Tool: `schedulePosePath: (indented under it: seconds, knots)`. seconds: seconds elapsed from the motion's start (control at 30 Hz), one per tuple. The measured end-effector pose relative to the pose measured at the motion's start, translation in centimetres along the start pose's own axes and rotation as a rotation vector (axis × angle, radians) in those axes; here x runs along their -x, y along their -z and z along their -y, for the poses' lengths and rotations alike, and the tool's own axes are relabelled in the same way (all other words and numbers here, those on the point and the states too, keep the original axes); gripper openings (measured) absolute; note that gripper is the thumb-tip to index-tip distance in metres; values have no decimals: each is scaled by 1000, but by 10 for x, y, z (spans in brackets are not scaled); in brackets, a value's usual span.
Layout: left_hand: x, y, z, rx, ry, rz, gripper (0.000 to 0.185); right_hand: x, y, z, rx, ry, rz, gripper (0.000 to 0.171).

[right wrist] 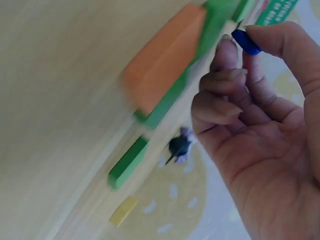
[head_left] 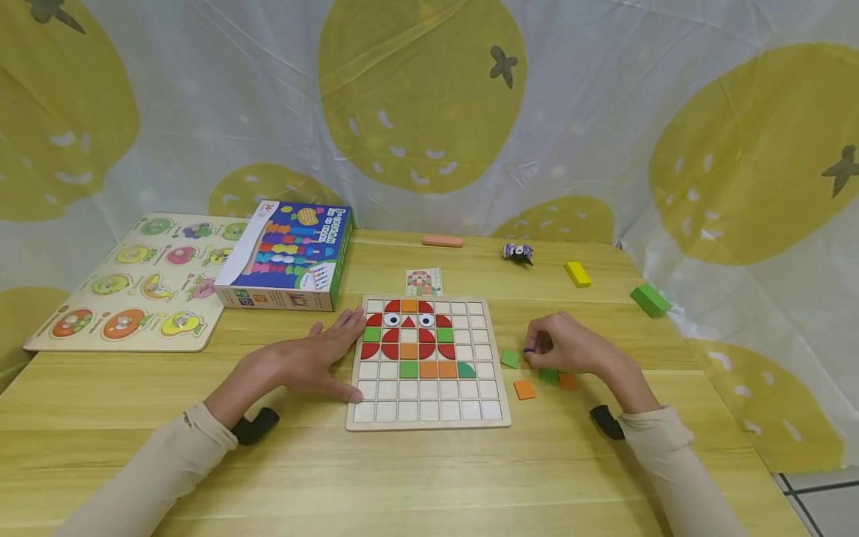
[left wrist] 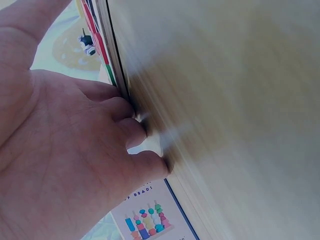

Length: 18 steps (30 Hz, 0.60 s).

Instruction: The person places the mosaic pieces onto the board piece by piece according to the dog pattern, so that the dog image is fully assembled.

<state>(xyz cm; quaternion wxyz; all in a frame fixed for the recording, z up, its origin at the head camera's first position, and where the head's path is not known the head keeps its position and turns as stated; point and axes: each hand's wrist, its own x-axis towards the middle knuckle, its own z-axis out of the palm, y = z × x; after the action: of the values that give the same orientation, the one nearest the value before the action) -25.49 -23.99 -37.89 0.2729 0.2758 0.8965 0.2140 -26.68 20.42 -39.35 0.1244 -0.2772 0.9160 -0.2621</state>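
Observation:
A wooden grid board (head_left: 429, 412) lies flat on the table, its upper rows holding red, orange, green and eye-printed pieces in a face-like pattern. My left hand (head_left: 305, 363) rests along the board's left edge, fingers extended and thumb near the lower left corner. To the right of the board, my right hand (head_left: 570, 344) pinches a small dark blue piece (right wrist: 246, 42) between thumb and index finger. Beneath and beside that hand lie a green tile (head_left: 510, 359), an orange tile (head_left: 524, 390), another green tile (head_left: 548, 377) and another orange tile (head_left: 568, 382).
Behind the board lies a small pattern card (head_left: 423, 282). A bead-toy box (head_left: 288, 253) overlaps a fruit puzzle board (head_left: 134, 283) at the left. Toward the back are a salmon block (head_left: 443, 241), a purple-and-black trinket (head_left: 517, 253), a yellow block (head_left: 578, 274) and a green block (head_left: 650, 300).

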Motion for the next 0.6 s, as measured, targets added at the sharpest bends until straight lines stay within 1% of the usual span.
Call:
schedulePosePath:
  seconds: [0.13, 0.23, 0.3, 0.47, 0.6]
  knots:
    - [-1, 0, 0, 4, -2, 4, 122, -4, -2, 6, -84, 91, 2, 13]
    - [-1, 0, 1, 7, -4, 5, 122, -11, -5, 13, -166, 149, 38, 10]
    - [-1, 0, 1, 7, -4, 4, 122, -16, -8, 18, -214, 154, 76, 7]
    - [-1, 0, 1, 7, -5, 2, 122, -23, -10, 25, -273, 122, 159, 17]
    - [-1, 0, 1, 8, -2, 1, 122, -28, -10, 26, -266, 152, 172, 6]
